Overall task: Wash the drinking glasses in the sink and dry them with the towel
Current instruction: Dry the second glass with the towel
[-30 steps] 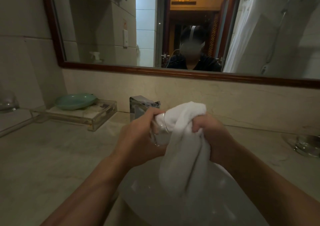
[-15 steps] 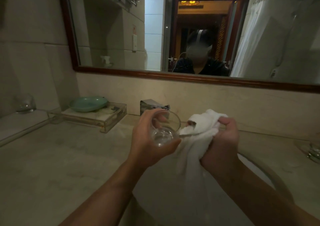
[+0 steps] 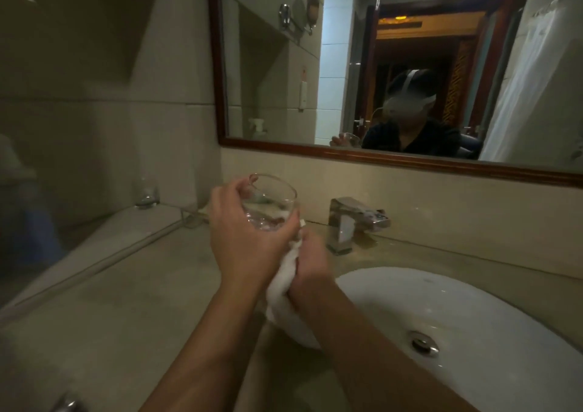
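Far left stands a spare glass. The left hand wraps its fingers round the glass, now lifted over the tabletop. The towel, stuffed inside it a second ago, is out and bunched in the right hand, beside the sink. This glass looks dried; setting it down likely follows.

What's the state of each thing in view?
glass: tilted, gripped by left hand, towel not inside
towel: bunched, gripped by right hand, just under the glass
faucet: no water running
sink: drain showing, no pooled water
second glass: upright on side ledge
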Demonstrator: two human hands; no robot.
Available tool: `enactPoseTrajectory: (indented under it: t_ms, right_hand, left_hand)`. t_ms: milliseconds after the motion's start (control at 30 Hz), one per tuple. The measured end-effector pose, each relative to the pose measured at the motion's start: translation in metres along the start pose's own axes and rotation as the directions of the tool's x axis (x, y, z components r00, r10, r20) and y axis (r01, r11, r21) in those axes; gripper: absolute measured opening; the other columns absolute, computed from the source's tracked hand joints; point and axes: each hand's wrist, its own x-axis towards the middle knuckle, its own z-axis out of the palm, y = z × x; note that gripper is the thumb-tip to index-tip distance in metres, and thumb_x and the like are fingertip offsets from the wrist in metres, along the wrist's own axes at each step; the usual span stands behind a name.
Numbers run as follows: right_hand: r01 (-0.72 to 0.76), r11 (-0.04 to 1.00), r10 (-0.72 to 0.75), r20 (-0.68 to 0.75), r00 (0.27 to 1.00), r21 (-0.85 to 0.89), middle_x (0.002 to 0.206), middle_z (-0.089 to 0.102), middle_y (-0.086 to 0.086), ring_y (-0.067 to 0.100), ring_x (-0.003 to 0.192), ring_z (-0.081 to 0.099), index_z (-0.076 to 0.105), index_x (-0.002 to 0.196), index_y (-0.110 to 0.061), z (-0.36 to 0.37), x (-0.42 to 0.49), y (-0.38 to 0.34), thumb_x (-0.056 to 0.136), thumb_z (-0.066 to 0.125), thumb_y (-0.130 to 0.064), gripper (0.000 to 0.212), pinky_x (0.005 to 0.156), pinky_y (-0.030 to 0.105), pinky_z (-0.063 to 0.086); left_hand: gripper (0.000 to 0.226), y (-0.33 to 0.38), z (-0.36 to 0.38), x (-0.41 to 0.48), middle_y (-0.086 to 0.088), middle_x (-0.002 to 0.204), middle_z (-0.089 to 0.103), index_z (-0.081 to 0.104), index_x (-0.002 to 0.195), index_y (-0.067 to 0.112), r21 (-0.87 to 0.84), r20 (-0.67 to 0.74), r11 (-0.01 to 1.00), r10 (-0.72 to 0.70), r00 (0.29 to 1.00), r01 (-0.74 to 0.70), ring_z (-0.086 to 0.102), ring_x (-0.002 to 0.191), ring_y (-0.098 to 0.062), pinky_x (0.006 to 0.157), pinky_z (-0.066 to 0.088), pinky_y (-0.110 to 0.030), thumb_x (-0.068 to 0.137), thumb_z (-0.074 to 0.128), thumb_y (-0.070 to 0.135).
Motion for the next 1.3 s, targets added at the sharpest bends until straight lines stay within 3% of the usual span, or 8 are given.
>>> enactPoseTrajectory:
  t_ms: [67,200,267,400,533,833,1033,1300]
  right_hand:
    - [0.15,0.842,-0.091,0.137,0.986,-0.518,0.129,0.064,0.022,0.04,0.122,0.059,0.058,0.132,-0.002,0.009,0.01,0.042,0.1,0.046,-0.019,0.038,0.089,0.042,0.055]
    - [0.381,-0.117,-0.129,0.394,0.91,-0.917,0.127,0.061,0.009,0.029,0.125,0.051,0.064,0.125,-0.017,0.035,0.016,0.092,0.08,0.059,-0.03,0.047,0.109,0.044,0.043]
    - [0.442,-0.029,-0.216,0.437,0.873,-0.897,0.127,0.06,0.004,0.024,0.121,0.056,0.056,0.132,-0.018,0.052,0.018,0.095,0.08,0.07,-0.022,0.054,0.102,0.041,0.05]
    - [0.456,0.486,-0.233,0.393,0.89,-0.745,0.1,0.07,-0.004,0.011,0.093,0.068,0.058,0.106,-0.027,0.077,0.022,0.109,0.08,0.067,-0.004,0.036,0.083,0.03,0.057]
    - [0.37,0.706,-0.039,0.488,0.872,-0.604,0.114,0.072,0.0,0.021,0.106,0.071,0.06,0.118,-0.034,0.086,0.043,0.131,0.074,0.067,-0.003,0.053,0.092,0.048,0.059]
    - [0.43,0.352,-0.164,0.397,0.903,-0.832,0.118,0.066,-0.001,0.02,0.113,0.063,0.054,0.118,-0.031,0.136,0.089,0.155,0.072,0.063,-0.021,0.048,0.096,0.041,0.054]
    - [0.374,0.474,-0.182,0.327,0.927,-0.797,0.106,0.062,-0.009,0.007,0.094,0.058,0.06,0.115,-0.029,0.158,0.115,0.165,0.088,0.065,-0.008,0.035,0.067,0.011,0.04]
    - [0.313,0.762,-0.115,0.357,0.927,-0.567,0.131,0.065,-0.009,-0.008,0.104,0.064,0.059,0.136,-0.028,0.179,0.145,0.184,0.087,0.05,0.018,0.068,0.096,0.024,0.056]
  left_hand:
    - [0.072,-0.025,-0.023,0.008,0.009,0.119,0.055,0.056,0.125,0.028,0.057,-0.036,0.998,-0.016,0.999,0.018,0.054,0.107,-0.009,0.086,0.049,-0.023,0.064,0.084,0.054]
    - [0.069,-0.069,-0.06,0.012,0.014,0.116,0.055,0.057,0.124,0.031,0.083,-0.058,0.992,-0.088,0.994,0.093,0.057,0.106,-0.006,0.089,0.052,-0.027,0.064,0.084,0.053]
    - [0.066,-0.087,-0.073,0.011,0.015,0.114,0.057,0.058,0.122,0.033,0.088,-0.059,0.988,-0.122,0.991,0.127,0.057,0.104,-0.004,0.086,0.051,-0.023,0.065,0.087,0.049]
    - [0.056,-0.113,-0.089,0.017,0.01,0.107,0.063,0.06,0.118,0.036,-0.055,-0.116,0.951,-0.308,0.944,0.303,0.064,0.093,-0.003,0.068,0.047,-0.008,0.071,0.089,0.039]
    - [0.064,-0.144,-0.103,0.029,0.008,0.104,0.067,0.059,0.126,0.039,-0.117,-0.091,0.909,-0.412,0.907,0.401,0.07,0.08,-0.005,0.073,0.061,-0.031,0.071,0.092,0.034]
    - [0.081,-0.213,-0.101,0.077,0.015,0.11,0.069,0.057,0.123,0.038,0.043,-0.035,0.884,-0.465,0.885,0.466,0.07,0.093,-0.002,0.09,0.059,-0.034,0.052,0.095,0.051]
    - [0.073,-0.249,-0.099,0.107,0.006,0.118,0.062,0.063,0.122,0.024,0.218,-0.061,0.858,-0.463,0.884,0.464,0.059,0.1,-0.006,0.087,0.044,-0.017,0.06,0.097,0.041]
    - [0.075,-0.281,-0.094,0.147,0.002,0.121,0.054,0.06,0.13,0.025,0.233,-0.154,0.841,-0.465,0.872,0.489,0.061,0.109,-0.018,0.096,0.05,-0.032,0.065,0.093,0.042]
